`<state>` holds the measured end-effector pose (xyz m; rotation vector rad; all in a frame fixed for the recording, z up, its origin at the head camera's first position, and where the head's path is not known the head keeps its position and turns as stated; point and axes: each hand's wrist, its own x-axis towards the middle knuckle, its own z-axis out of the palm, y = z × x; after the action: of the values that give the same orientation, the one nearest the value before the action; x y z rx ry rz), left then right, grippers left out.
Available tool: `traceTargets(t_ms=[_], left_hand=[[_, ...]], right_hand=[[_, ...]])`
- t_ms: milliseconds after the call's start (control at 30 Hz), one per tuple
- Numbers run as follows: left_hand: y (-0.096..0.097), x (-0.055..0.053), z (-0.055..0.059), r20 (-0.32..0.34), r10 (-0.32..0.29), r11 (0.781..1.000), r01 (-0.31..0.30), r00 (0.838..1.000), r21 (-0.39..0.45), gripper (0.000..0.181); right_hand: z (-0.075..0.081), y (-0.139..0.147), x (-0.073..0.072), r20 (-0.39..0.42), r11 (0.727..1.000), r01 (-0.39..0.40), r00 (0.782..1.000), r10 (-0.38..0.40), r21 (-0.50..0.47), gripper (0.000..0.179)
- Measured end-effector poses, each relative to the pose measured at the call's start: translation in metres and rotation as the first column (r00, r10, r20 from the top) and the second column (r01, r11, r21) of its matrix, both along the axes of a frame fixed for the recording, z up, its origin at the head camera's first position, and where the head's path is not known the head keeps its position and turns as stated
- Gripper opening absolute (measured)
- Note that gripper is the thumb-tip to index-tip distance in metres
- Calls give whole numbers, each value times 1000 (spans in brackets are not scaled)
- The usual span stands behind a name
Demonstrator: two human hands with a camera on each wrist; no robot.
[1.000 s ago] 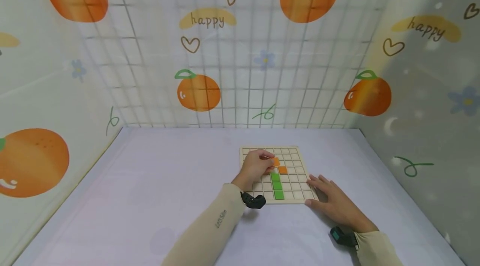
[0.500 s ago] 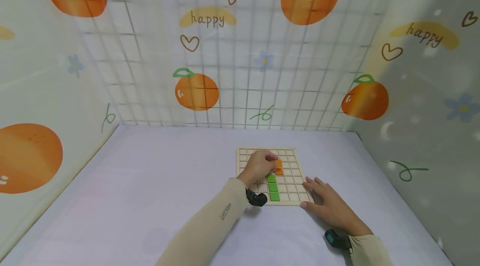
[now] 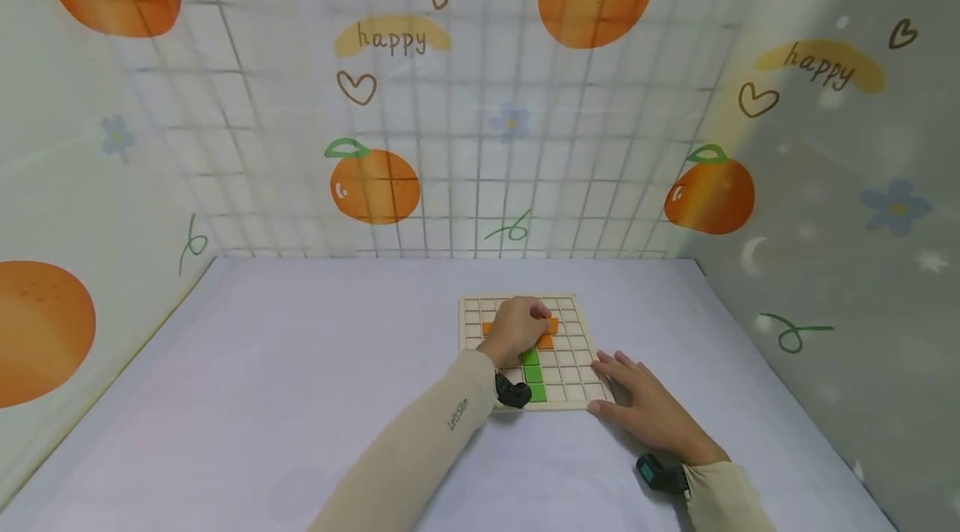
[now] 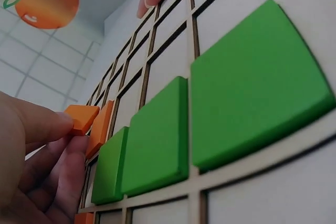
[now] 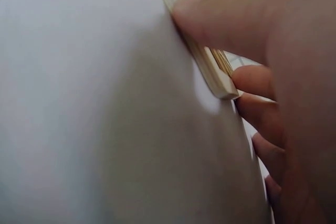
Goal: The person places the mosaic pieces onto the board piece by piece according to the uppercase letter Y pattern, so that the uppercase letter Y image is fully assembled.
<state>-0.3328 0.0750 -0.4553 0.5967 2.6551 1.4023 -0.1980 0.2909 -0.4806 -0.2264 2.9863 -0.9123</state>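
Observation:
A wooden grid board (image 3: 572, 378) lies on the table. My left hand (image 3: 517, 325) is over its middle, pinching an orange square tile (image 4: 81, 117) between thumb and fingers. Just beside that tile, another orange tile (image 4: 100, 128) sits in the grid. Green square tiles (image 4: 157, 135) form a column running toward the near edge. More orange (image 3: 487, 328) shows left of my left hand, which hides part of the board. At the near right corner, my right hand (image 3: 648, 409) touches the board, thumb at the front edge and extended fingers along the right side.
The white-covered table (image 3: 315, 365) spreads around the board. A translucent curtain (image 3: 480, 98) printed with oranges stands behind it and at both sides. A black device (image 3: 662, 474) is strapped at the right wrist, another (image 3: 513, 390) at the left.
My left hand has shifted slightly right across the board relative to the grid, with the orange tile still pinched. More orange has come into view at its left. The right hand stays at the corner.

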Motion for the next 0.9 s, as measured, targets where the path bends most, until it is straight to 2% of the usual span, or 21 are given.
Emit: traceTargets(t_ms=[167, 500, 733, 900], left_hand=[[3, -3, -1, -24, 11, 1000, -11, 1000, -27, 10], [12, -1, 2, -87, 40, 983, -55, 995, -178, 14], [16, 1, 0, -77, 72, 970, -88, 994, -228, 14], [18, 2, -2, -86, 69, 965, -88, 994, -245, 15]], right_hand=[[0, 1, -1, -17, 1000, -6, 1000, 5, -7, 80], [1, 1, 1, -43, 1000, -23, 999, 23, -1, 77], [3, 0, 0, -38, 1000, -28, 999, 28, 1, 78], [2, 1, 1, -46, 1000, -30, 998, 30, -1, 77]])
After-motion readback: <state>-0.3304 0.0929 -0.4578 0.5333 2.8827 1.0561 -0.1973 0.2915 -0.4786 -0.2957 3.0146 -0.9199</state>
